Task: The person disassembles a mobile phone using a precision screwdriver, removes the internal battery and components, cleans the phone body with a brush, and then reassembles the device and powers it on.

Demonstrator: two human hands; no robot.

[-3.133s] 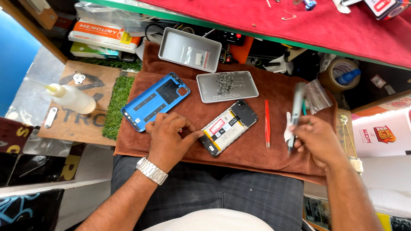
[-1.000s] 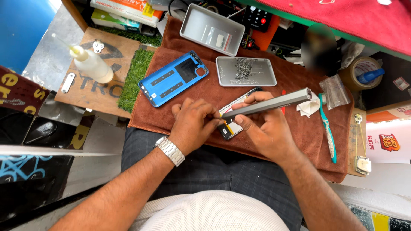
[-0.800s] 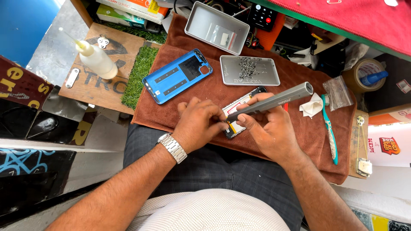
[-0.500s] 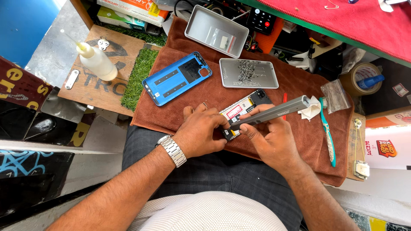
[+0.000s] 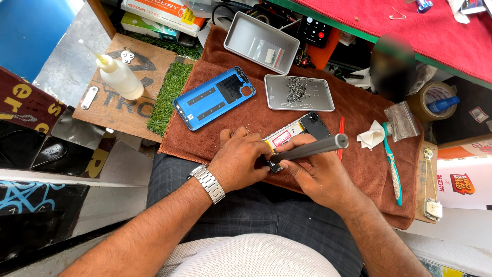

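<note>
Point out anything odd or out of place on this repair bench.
Nothing looks spilled or broken by accident. The phone lies opened, its blue back cover set apart on the brown cloth. Loose screws sit gathered on the silver tray. A crumpled tissue lies beside the teal toothbrush.

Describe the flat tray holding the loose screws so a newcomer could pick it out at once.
Start at the brown towel spread over the person's lap. Near its far edge, right of the blue phone back cover, lies a flat silver screw tray with a dark heap of tiny screws. The deeper metal box behind it holds no such heap.
</note>
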